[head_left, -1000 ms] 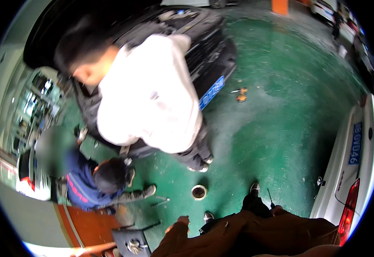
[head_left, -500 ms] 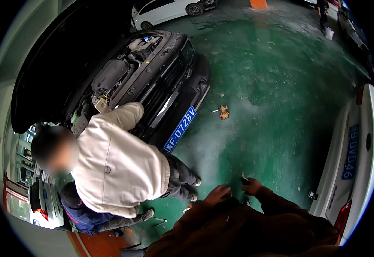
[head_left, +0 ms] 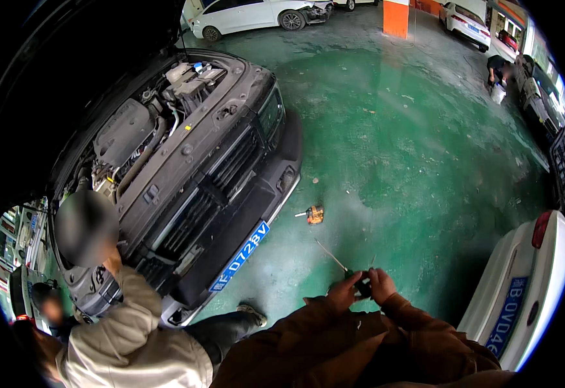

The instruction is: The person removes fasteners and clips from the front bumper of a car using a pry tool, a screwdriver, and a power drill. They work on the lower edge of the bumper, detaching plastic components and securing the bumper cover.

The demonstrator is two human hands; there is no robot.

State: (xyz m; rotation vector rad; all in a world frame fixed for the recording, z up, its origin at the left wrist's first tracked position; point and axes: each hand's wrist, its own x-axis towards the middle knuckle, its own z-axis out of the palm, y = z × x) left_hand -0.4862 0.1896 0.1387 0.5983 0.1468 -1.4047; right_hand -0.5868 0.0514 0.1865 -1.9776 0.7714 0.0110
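Both hands meet at about 6 o'clock in the view, just above the brown sleeves [head_left: 360, 343] that enter from the lower edge. The left hand [head_left: 342, 292] and the right hand [head_left: 383, 284] are pressed close together around a small dark tool [head_left: 362, 284], each pinching one side of it. A thin rod [head_left: 331, 255] runs from the tool toward 10 o'clock, over the green floor [head_left: 392, 161]. Whether the fingers close fully around the tool cannot be told; the object is too small to identify further.

An orange tool [head_left: 314, 214] lies alone on the floor at 12 o'clock from the hands, well apart from them and near the front bumper of the dark car [head_left: 230, 161].

The dark car occupies the 9 to 11 o'clock sector. Its hood is raised and the engine bay [head_left: 146, 129] is exposed. A blue number plate [head_left: 239, 256] sits on the bumper.

A second person in a light jacket [head_left: 127, 336] leans toward the car's front at 8 o'clock, near the wearer's left sleeve. A third person [head_left: 48, 309] crouches at the far 8 o'clock edge.

A white car [head_left: 528, 284] stands at 3 to 4 o'clock, its rear end near the right hand. Another white car [head_left: 256, 13] is parked at 12 o'clock, beside an orange pillar [head_left: 396, 18].
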